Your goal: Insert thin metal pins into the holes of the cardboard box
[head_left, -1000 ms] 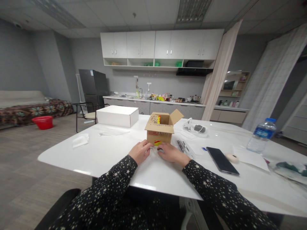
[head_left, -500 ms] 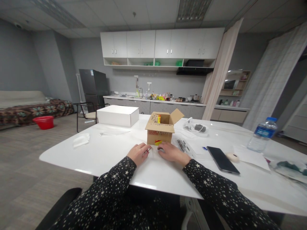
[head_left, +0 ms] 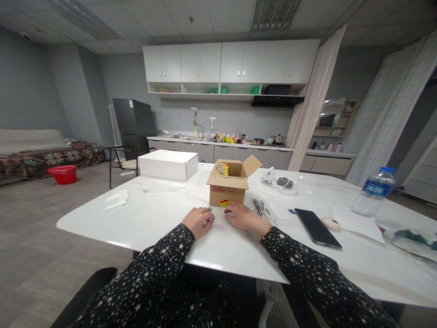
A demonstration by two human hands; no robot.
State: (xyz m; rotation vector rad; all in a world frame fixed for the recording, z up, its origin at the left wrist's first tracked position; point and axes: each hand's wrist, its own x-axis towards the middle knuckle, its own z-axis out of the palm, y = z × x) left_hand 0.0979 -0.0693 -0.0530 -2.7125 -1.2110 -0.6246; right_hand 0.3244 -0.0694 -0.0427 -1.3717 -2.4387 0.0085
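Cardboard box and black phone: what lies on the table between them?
In the head view, a small bundle of dark pens lies on a white sheet between the open cardboard box and the black phone; the right hand rests just nearer.

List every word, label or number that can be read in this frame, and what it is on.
None can be read.
Cardboard box: rows of dark print and a red and yellow mark, too blurred.
Water bottle: blue label, too small.
Bottles on the far kitchen counter: labels too small.
Phone: screen dark, no text.
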